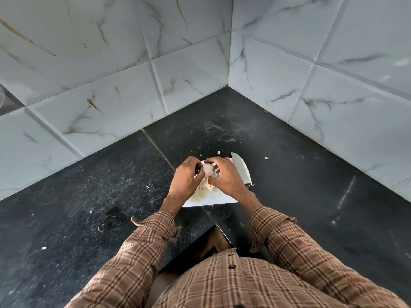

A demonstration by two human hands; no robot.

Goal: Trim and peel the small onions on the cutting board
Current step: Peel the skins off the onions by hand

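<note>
Onion (208,169) held above the cutting board (209,197), left hand (185,178) and right hand (224,174) both pinching it. I judge peeling midway: skins (205,186) dropped, knife (241,168) laid aside. Remaining onions hidden.

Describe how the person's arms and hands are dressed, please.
Both arms wear long sleeves of brown and tan plaid, cuffs unbuttoned and flared at the wrists. The left hand and right hand are bare: no gloves, rings or watch visible.

Brown-and-tan plaid button-up shirt (233,283), dark buttons, long sleeves with open unbuttoned cuffs (155,221), bare hands and wrists
</note>
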